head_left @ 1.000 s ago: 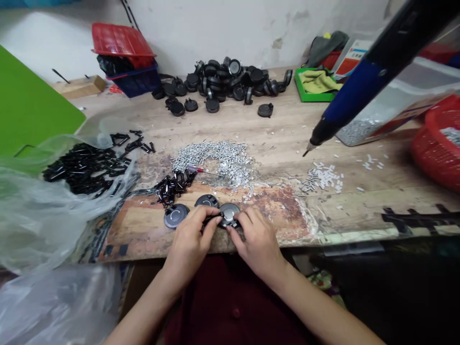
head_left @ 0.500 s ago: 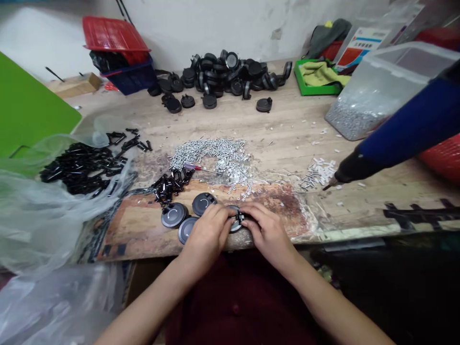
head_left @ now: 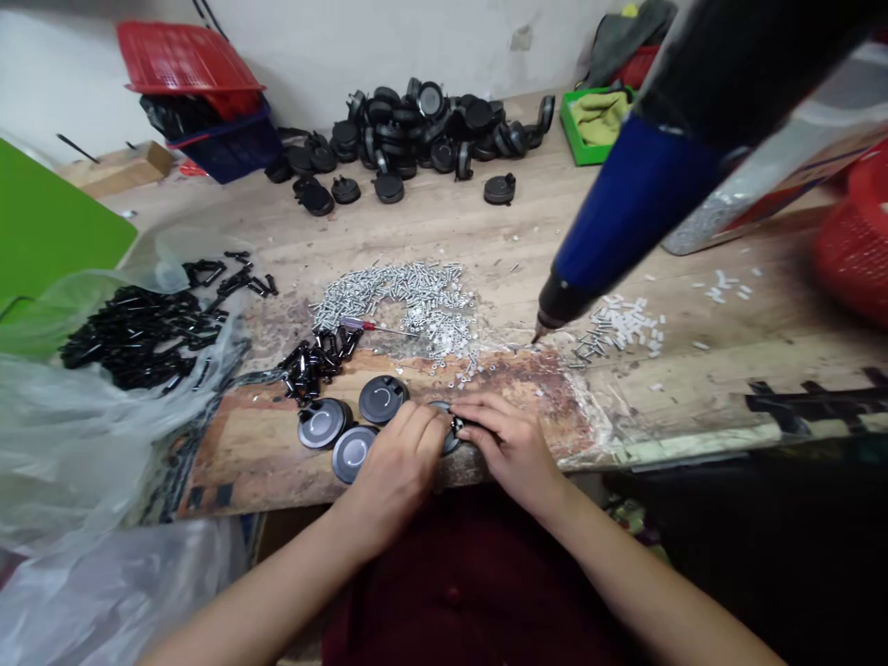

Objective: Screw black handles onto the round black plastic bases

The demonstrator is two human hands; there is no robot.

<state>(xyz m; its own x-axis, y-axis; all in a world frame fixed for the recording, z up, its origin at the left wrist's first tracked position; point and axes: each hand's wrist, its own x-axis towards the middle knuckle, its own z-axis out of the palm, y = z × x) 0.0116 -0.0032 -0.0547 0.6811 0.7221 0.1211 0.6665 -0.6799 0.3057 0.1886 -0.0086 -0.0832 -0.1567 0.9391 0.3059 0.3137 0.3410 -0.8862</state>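
Note:
My left hand [head_left: 397,467] and my right hand [head_left: 509,447] meet at the near edge of the wooden bench [head_left: 486,231]. Both are closed around a round black disc part [head_left: 448,427] that lies between them, mostly hidden by the fingers. Three more round black discs [head_left: 351,425] lie just left of my left hand. A small heap of black clips [head_left: 315,358] sits behind them. A pile of silver screws [head_left: 409,301] spreads beyond, with a red-handled tool [head_left: 371,326] lying on it.
A blue and black electric screwdriver [head_left: 638,194] hangs over the right side, tip near small white pieces [head_left: 624,324]. A heap of black round parts [head_left: 416,139] lies at the back. Black clips on clear plastic bags [head_left: 131,328], red baskets [head_left: 187,65], a green tray [head_left: 597,120].
The hanging screwdriver has swung from the right toward the middle. A third disc now lies left of my left hand. My hands stay on the disc at the bench edge.

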